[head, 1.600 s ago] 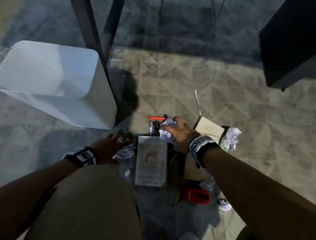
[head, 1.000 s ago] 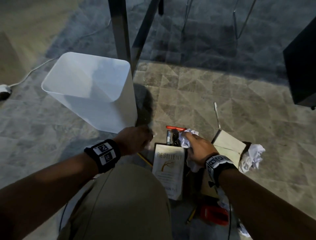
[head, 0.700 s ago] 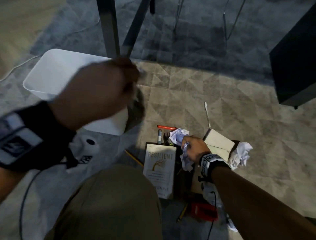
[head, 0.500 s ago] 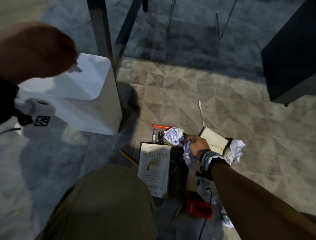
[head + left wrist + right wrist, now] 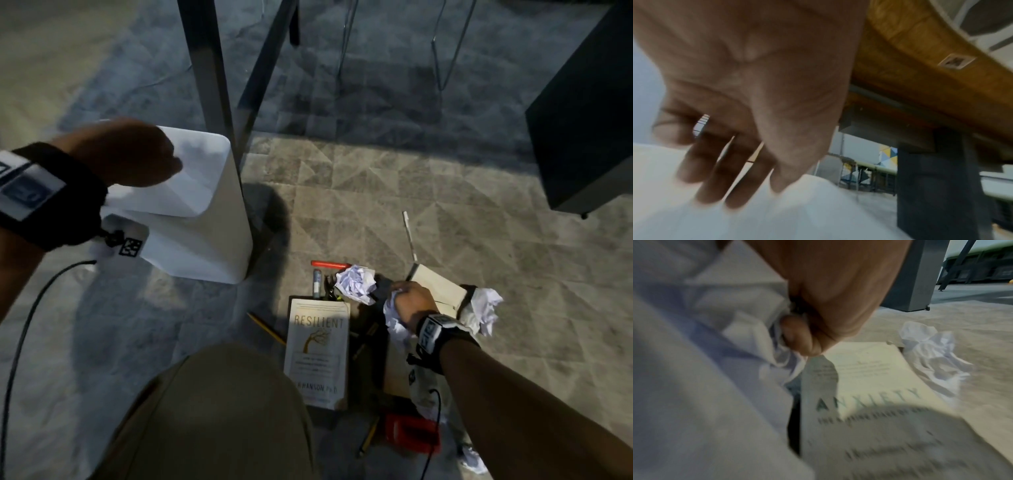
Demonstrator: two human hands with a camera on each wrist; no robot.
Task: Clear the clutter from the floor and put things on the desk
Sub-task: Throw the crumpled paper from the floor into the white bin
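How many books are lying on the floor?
2. The book titled Resilient lies before the knee; a second book lies partly under the right hand. Clutter may hide more.

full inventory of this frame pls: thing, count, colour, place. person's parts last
Plastic waste bin: 1, white, on the floor left of the pile, beside the desk leg.
Metal desk leg: 1, dark grey, upright behind the bin.
"Resilient" paperback book: 1, cream, flat on the floor, centre.
"Anxiety" paperback book: 1, pale cream, on the floor under the right hand.
Loose crumpled paper balls: 2 clear, white, either side of the right hand; more scraps lower down.
Red marker pen: 1, above the pile.
Yellow pencils: 2, beside and below the "Resilient" book.
Red flat object: 1, bottom of the pile, unclear.
Dark cabinet: 1, black, upper right.
Left hand: over the bin, empty, fingers relaxed.
Right hand: gripping crumpled white paper.
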